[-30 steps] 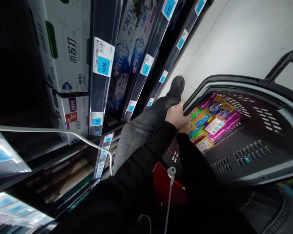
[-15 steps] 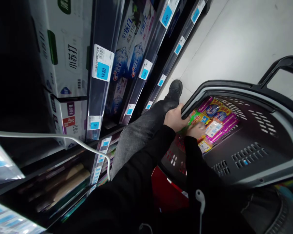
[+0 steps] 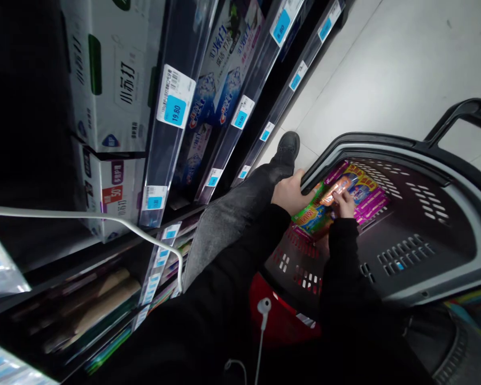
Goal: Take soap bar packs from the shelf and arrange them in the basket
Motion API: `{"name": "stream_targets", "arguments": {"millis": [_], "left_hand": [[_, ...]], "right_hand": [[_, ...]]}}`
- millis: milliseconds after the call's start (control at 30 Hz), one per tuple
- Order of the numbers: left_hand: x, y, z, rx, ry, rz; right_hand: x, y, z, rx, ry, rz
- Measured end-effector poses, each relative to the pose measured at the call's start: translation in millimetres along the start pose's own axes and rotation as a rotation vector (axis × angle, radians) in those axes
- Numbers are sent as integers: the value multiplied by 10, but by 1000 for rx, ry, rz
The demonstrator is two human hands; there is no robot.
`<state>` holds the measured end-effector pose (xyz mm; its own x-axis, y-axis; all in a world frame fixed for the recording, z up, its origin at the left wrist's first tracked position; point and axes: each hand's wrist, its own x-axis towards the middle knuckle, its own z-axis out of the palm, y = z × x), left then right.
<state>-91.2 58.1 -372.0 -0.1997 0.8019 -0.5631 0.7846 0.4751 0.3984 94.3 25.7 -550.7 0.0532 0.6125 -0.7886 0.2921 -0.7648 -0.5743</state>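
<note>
My left hand [image 3: 292, 191] is closed around the left edge of a dark grey shopping basket [image 3: 409, 222], its fingertips partly hidden behind the rim. Inside the basket, my right hand [image 3: 344, 204] pinches a small orange packet [image 3: 338, 188] with a shiny wrapper. Under and around that packet lie purple-and-yellow OMO packs [image 3: 364, 191]. Close to my left hand is a green, yellow and blue pack [image 3: 308, 215], partly covered by the hands.
Shelves with toothpaste boxes [image 3: 220, 75] and price tags [image 3: 175, 96] rise on the left. A white cable [image 3: 136, 227] crosses in front of them. My shoe [image 3: 288, 144] stands on pale floor tiles. The basket's black handle [image 3: 460, 109] sticks out right. An earphone [image 3: 264, 306] dangles below.
My right hand has moved up and right within the basket, carrying the orange packet over the OMO packs. The green pack shows more fully. My left hand still grips the rim.
</note>
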Motion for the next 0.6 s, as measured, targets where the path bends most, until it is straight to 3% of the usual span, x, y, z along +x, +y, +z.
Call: {"name": "stream_targets", "arguments": {"millis": [67, 100, 167, 233, 367, 467, 600], "left_hand": [[1, 3, -5, 5, -1, -4], [2, 4, -8, 4, -1, -3], [3, 8, -17, 1, -6, -2], [4, 16, -26, -4, -19, 0], [5, 32, -38, -4, -24, -10], [4, 32, -36, -7, -15, -13], [3, 21, -28, -20, -11, -10]], "right_hand": [[149, -204, 201, 369, -21, -10], [219, -297, 295, 439, 5, -14], [318, -441, 441, 358, 121, -23], [343, -514, 517, 98, 238, -15], [254, -504, 557, -336, 286, 14], [197, -450, 576, -322, 291, 4], [222, -372, 599, -109, 381, 13]]}}
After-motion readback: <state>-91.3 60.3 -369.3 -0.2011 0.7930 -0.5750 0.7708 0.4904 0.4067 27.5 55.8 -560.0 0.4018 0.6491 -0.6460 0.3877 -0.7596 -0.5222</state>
